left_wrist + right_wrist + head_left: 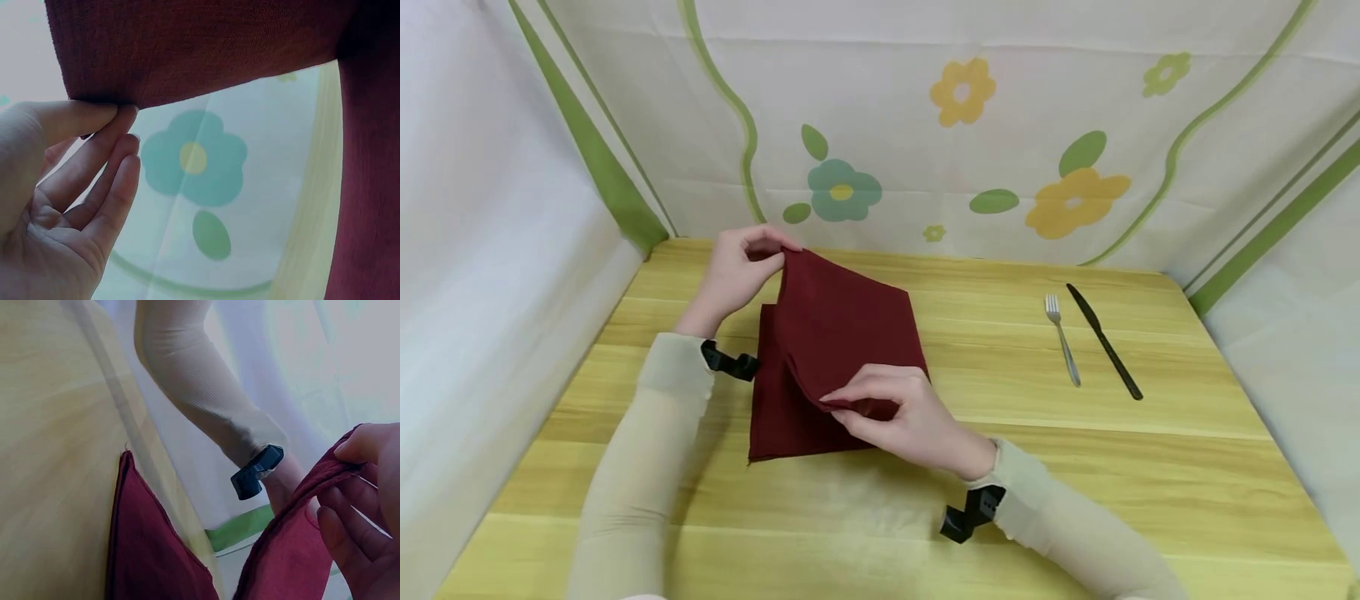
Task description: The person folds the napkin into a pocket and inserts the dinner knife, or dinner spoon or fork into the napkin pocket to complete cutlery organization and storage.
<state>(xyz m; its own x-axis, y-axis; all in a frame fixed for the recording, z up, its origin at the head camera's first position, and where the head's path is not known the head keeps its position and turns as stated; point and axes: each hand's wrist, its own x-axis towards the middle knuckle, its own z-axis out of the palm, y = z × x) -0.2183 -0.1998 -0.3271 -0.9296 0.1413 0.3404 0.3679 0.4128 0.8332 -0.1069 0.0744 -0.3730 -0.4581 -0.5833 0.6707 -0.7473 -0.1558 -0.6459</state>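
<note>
A dark red cloth napkin is partly folded, its upper layer lifted off the lower layer that lies on the table. At the far left corner of the raised layer, my left hand pinches the edge between thumb and fingers. My right hand pinches the near corner of the same layer. In the left wrist view the cloth hangs from the left thumb and index finger. The right wrist view shows the doubled cloth edge between the right thumb and fingers.
To the right on the wooden table lie a fork and a black knife, side by side. White curtains with green bands and printed flowers enclose the table at the back and sides.
</note>
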